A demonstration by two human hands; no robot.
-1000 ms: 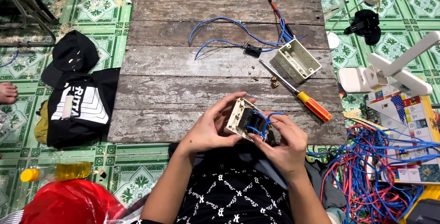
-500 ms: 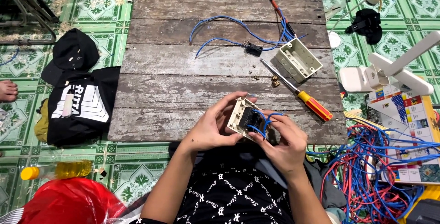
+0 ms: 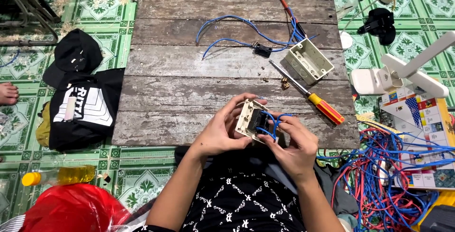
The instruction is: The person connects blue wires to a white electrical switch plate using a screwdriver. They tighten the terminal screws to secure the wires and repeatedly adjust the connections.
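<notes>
Since half a second ago I see almost nothing shifted; both hands stay on the switch plate. On the wooden counter a screwdriver lies just beyond, with a cream junction box and loose blue wires farther off, none blocking. My left hand grips the plate's edge, fingers curled; my right hand pinches its short blue leads at the counter's near edge.
</notes>
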